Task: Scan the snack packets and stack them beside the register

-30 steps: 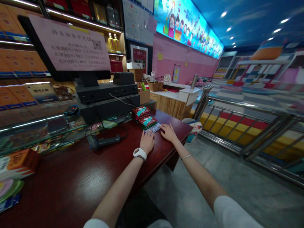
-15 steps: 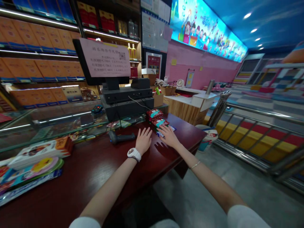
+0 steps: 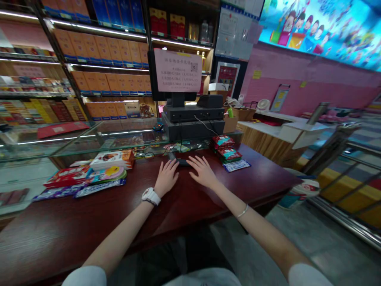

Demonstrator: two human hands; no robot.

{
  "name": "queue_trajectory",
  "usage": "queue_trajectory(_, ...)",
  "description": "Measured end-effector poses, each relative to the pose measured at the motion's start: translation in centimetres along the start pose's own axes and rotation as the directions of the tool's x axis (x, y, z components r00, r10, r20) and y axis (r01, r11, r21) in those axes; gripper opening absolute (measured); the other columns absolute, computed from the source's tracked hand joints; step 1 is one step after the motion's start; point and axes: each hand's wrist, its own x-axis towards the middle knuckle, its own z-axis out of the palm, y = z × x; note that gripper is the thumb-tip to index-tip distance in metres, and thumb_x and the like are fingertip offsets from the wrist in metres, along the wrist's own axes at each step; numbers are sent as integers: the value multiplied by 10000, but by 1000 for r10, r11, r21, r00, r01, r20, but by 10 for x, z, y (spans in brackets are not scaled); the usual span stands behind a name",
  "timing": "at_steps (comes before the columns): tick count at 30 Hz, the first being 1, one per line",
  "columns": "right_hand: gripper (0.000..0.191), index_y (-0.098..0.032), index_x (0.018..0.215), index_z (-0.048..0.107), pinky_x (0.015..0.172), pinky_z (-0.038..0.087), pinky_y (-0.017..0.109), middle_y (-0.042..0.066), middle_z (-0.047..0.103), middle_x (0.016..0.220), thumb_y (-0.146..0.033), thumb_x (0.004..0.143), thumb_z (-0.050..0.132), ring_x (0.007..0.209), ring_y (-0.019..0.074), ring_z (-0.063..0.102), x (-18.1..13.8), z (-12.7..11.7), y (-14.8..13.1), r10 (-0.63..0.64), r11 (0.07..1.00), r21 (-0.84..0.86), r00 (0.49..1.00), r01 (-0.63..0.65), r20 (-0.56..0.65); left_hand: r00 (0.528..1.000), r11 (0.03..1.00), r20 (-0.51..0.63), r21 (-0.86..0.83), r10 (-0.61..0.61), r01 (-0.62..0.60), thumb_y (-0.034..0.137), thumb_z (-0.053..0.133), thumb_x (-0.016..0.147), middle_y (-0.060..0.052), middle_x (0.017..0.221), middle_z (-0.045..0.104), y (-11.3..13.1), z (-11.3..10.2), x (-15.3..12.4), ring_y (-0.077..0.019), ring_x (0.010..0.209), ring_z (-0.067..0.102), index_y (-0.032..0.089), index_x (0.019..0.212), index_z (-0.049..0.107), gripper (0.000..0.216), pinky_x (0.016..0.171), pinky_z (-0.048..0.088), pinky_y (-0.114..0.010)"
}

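Observation:
Both hands are over the dark red wooden counter, fingers spread, with nothing held. My left hand, with a white watch at the wrist, is close to the near left side of a black barcode scanner. My right hand, with a thin bracelet, is just in front of the scanner's right part and hides some of it. To the right of my right hand lie red snack packets, red and green packets and a blue and white packet. Whether my fingertips touch the scanner I cannot tell.
At left, several snack packets and a white and orange box lie on the counter. A glass display case and a monitor bearing a paper notice stand behind. A bucket and metal railing are at right.
The view has turned left, bringing the left-hand snack pile fully into sight. My right hand has moved left, off the packets and toward the scanner. My left hand stays near the scanner.

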Motion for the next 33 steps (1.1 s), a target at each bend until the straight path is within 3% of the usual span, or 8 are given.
queue_trajectory(9,613,-247,1495,375,1201,221,510,57,334,1589,-327,914,553,1460,261,301,51,36,-79,-149,963,242,983,121,103,983,983,-76,68,-166,172,259,421,925,-82,1515,457,-72,-46,-57,-283,1413,391,217,1402,475,482,1202,220,-567)
queue_trajectory(18,622,-266,1486,386,1201,193,542,66,330,1591,-308,899,587,1457,279,303,91,71,-156,-290,925,296,945,238,148,942,921,-126,207,-310,331,255,413,916,-102,1497,475,-134,-87,-128,-285,1394,415,218,1373,492,466,1193,227,-555)
queue_trajectory(24,616,-230,1481,393,1204,196,529,76,344,1583,-306,899,581,1448,283,314,110,89,-200,-338,916,290,922,277,186,890,847,-171,275,-423,455,265,458,873,-124,1488,472,-178,-105,-165,-306,1401,396,210,1304,551,444,1180,248,-568)
queue_trajectory(33,623,-211,1485,390,1197,192,524,112,391,1554,-286,892,565,1432,277,347,134,126,-256,-400,895,289,898,339,183,819,783,-196,239,-540,574,238,484,857,-88,1371,593,-192,-110,-180,-275,1316,495,236,1247,590,404,1195,228,-551)
